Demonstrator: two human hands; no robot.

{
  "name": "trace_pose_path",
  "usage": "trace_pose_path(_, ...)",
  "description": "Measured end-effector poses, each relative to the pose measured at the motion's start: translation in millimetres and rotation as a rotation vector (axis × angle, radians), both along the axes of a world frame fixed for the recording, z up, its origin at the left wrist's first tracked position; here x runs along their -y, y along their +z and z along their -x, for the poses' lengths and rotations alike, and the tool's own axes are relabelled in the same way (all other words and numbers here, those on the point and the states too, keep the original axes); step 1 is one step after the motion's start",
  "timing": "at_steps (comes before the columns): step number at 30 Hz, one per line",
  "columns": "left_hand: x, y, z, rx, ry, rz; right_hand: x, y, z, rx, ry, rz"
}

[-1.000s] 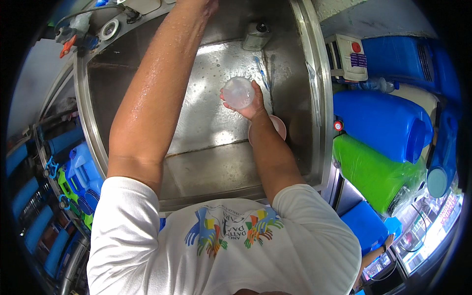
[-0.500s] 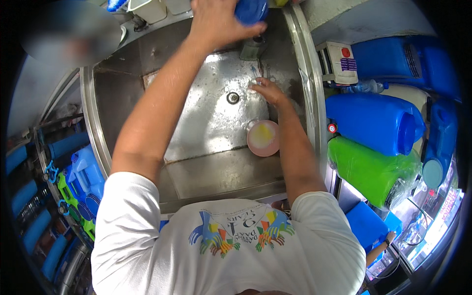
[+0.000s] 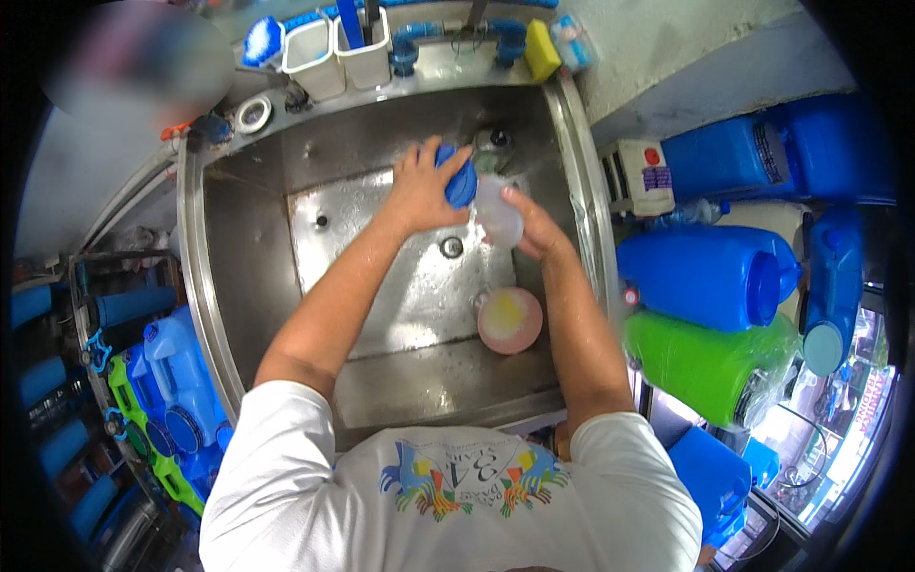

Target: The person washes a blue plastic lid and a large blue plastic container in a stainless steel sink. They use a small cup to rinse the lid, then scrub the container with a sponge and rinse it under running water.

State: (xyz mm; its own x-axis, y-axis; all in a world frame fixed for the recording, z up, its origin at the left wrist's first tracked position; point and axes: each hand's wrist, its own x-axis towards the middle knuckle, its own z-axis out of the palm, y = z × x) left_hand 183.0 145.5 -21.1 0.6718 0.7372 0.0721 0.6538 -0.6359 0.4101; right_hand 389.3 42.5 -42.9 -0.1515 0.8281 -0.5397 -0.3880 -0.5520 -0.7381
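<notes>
In the steel sink, my left hand grips a round blue plastic cup or container, tipped beside a translucent plastic cup. My right hand holds that translucent cup, close to or touching the blue one. Below my hands lie the drain and a pink bowl with something pale yellow in it. A bottle stands in the back right corner, partly hidden behind the cups.
White holders and a yellow sponge line the back ledge. Blue jugs and a green wrapped container are stacked at the right. More jugs and a rack fill the left.
My left hand has come down from the back edge into the sink with the blue item. My right hand has moved beside it with the translucent cup.
</notes>
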Motion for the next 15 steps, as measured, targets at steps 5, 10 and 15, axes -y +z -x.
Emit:
trace_pose_path(5, 18, -31, 7, -0.075, 0.061, 0.215, 1, 5, 7, 0.159, 0.066, 0.028)
trace_pose_path(10, 65, -65, -3, -0.223, 0.061, 0.295, -78, 69, -3, 0.738, -0.138, -0.492)
trace_pose_path(15, 114, -93, -20, -0.295, -0.044, 0.312, -174, 138, 1, 1.402, -0.146, -0.809)
